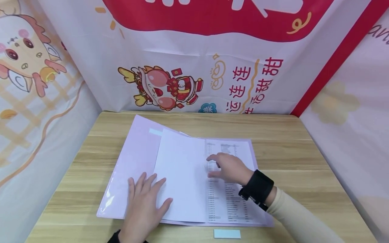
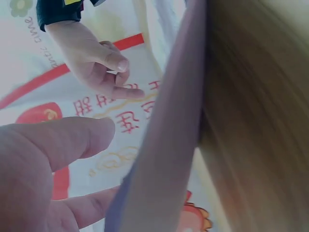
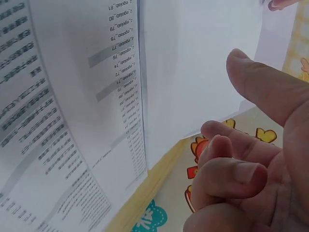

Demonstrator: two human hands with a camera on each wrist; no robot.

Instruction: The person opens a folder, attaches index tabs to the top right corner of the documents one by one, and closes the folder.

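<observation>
A lilac folder (image 1: 127, 158) lies spread on the table, a blank white page (image 1: 182, 175) turned to its left side and a sheet printed with a list (image 1: 237, 206) on its right. My left hand (image 1: 144, 202) rests with spread fingers at the lower left, over the folder cover and the page's edge. Over the printed sheet, near the fold, is my right hand (image 1: 232, 167), its thumb and index finger apart and the other fingers loosely bent. Nothing shows between the right fingers (image 3: 224, 176) in the right wrist view.
A small light blue strip (image 1: 227, 233) lies on the wooden table (image 1: 297, 175) just below the folder's lower edge. Another pale strip (image 1: 155, 132) shows on the left cover. Printed cloth (image 1: 258, 47) walls the back and both sides.
</observation>
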